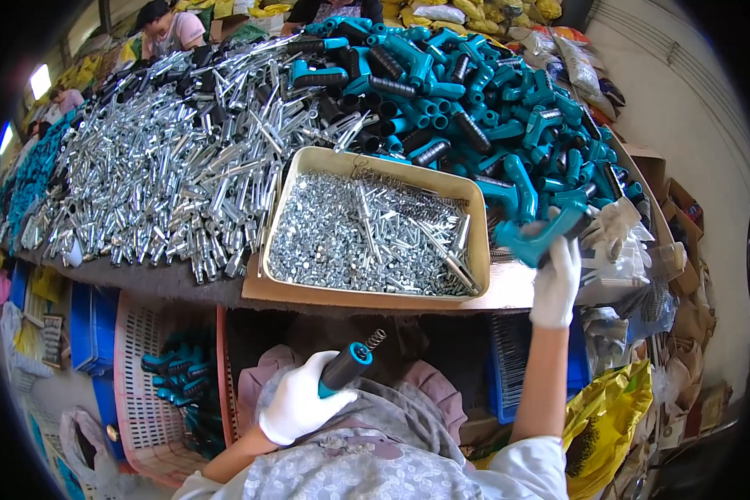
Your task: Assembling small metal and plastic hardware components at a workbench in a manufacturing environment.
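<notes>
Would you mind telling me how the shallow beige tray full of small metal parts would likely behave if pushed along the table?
The shallow beige tray is probably heavy, since small silvery screws and springs cover its floor. It would likely slide, not tip, being low and wide. Loose parts may shift or rattle.

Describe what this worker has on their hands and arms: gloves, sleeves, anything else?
Both hands wear plain white knit gloves that end at the wrist: the left hand and the right hand. The forearms are bare beyond the gloves. Short, light-coloured sleeves show at the upper arms, part of a pale grey-blue top with a small pattern. No watch, bracelet or markings can be made out.
</notes>
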{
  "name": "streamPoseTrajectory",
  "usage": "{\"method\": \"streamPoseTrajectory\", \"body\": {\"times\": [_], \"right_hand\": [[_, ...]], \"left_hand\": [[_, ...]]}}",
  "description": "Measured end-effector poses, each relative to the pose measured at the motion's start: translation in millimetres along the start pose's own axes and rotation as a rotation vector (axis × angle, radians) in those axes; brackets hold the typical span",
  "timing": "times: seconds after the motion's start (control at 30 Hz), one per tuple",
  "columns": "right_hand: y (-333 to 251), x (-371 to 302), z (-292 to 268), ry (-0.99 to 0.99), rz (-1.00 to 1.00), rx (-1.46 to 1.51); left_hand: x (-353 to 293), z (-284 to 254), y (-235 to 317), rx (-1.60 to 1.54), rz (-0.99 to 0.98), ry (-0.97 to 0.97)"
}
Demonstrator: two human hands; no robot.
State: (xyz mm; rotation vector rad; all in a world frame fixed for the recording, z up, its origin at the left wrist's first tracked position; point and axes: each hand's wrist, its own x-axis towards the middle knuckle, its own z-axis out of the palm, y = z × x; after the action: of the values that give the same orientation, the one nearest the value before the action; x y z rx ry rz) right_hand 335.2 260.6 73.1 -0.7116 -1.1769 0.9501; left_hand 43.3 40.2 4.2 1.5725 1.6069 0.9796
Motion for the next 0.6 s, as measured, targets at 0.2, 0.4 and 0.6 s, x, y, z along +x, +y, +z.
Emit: {"method": "streamPoseTrajectory", "body": {"times": [0.2, 0.4, 0.6], "right_hand": [[-1, -106, 70, -0.033, 0.614, 0.499], [7, -115, 83, -0.164, 0.714, 0.601], [9, -126, 94, -0.326, 0.643, 0.377]], "left_hand": [[2, -1, -1, 0.058, 0.180, 0.012], [-4, -16, -4, 0.185, 0.201, -0.023], [-14, -30, -18, 0.205, 0.184, -0.132]]}}
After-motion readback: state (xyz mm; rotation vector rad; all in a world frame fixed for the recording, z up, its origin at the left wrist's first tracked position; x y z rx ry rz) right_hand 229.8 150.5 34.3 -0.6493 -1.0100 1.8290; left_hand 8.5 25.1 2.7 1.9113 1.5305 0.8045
